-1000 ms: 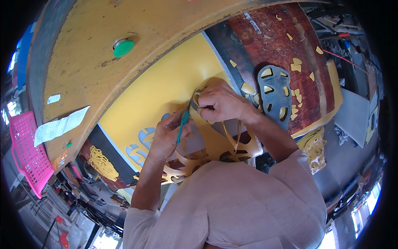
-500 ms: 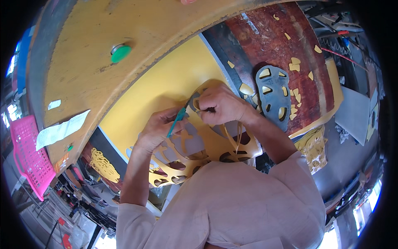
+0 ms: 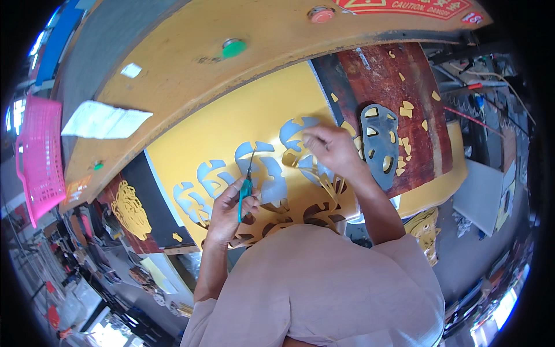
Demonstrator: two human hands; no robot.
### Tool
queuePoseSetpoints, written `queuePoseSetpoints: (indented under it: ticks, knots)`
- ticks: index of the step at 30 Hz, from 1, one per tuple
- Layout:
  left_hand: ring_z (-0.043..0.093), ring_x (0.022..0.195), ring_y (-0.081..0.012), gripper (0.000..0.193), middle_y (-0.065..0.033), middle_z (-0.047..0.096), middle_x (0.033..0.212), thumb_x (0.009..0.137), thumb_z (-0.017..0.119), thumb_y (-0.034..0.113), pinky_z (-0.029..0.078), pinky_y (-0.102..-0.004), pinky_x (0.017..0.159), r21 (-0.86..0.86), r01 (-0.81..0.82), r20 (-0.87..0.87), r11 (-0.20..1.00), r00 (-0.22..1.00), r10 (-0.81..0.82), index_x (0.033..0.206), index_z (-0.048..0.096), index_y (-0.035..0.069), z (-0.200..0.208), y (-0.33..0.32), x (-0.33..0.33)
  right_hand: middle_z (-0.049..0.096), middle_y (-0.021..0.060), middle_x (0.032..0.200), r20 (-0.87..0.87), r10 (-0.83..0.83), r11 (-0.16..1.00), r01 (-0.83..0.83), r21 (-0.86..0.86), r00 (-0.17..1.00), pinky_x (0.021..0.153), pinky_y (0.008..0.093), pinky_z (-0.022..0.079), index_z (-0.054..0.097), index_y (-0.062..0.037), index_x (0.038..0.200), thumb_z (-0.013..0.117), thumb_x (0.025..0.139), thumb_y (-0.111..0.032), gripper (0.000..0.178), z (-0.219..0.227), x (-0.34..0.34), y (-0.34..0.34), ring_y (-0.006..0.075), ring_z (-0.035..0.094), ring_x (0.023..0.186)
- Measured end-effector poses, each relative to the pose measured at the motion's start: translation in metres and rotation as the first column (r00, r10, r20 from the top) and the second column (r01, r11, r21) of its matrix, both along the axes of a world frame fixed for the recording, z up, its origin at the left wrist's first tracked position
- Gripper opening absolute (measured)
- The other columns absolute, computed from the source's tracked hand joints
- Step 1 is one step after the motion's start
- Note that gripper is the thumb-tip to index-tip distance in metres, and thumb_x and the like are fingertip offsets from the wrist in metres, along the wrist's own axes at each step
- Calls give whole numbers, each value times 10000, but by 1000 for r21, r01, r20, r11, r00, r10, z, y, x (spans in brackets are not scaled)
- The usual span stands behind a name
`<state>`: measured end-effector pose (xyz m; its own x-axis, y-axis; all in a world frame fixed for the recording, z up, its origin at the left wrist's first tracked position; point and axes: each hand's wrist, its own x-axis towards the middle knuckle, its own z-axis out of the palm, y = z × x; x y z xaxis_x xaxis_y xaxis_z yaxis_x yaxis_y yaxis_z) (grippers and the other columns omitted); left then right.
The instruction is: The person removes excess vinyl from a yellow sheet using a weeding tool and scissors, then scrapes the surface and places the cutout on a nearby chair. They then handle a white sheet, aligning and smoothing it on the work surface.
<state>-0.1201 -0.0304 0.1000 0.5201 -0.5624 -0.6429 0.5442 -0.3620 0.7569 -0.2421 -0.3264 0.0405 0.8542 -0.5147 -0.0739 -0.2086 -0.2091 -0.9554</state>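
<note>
My left hand [image 3: 231, 209] is closed around a pair of green-handled scissors [image 3: 246, 194], whose thin dark tips point away from me. Beneath both hands spreads a yellow sheet [image 3: 231, 110] with rows of cut-out openings, grey showing through them. My right hand [image 3: 334, 151] hovers at the right-hand openings, its fingers curled together. Whatever they may pinch is hidden. Narrow yellow strips [image 3: 329, 189] hang loose just below that hand. To its right lies a dark sole-shaped cutting die [image 3: 378, 151] with several holes, some with yellow in them.
A worn yellow machine beam [image 3: 191, 75] with a green button [image 3: 233, 48] and a red button [image 3: 321, 14] crosses beyond the sheet. Yellow scraps [image 3: 406, 110] dot the reddish board [image 3: 425, 75]. Tangled yellow offcuts [image 3: 130, 211] lie left, near a pink basket [image 3: 40, 153].
My right hand has moved off to the right, away from the scissors. The left hand has stayed on the scissors, now apart from the right. The view has shifted, showing more of the beam.
</note>
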Motion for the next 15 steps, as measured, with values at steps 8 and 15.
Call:
queuePoseSetpoints:
  ticks: [8,15]
  knots:
    - [675,895,-146,602,-96,696,1126,1036,693,73,576,-279,759,1,-66,80,998,995,65,1584,463,-21,-22,35,-24,608,113,1351,-329,147,713,-331,-619,933,1088,451,491,726,-91,1325,738,861,-257,493,-9,3,20,324,562,1298]
    - [665,928,-132,635,-86,705,1116,1012,704,21,574,-286,782,-72,-13,172,997,985,26,1590,448,-32,-46,76,-15,697,133,1213,-368,41,726,-281,-628,929,1075,480,481,759,-106,1189,763,836,-205,366,7,9,61,336,608,1216]
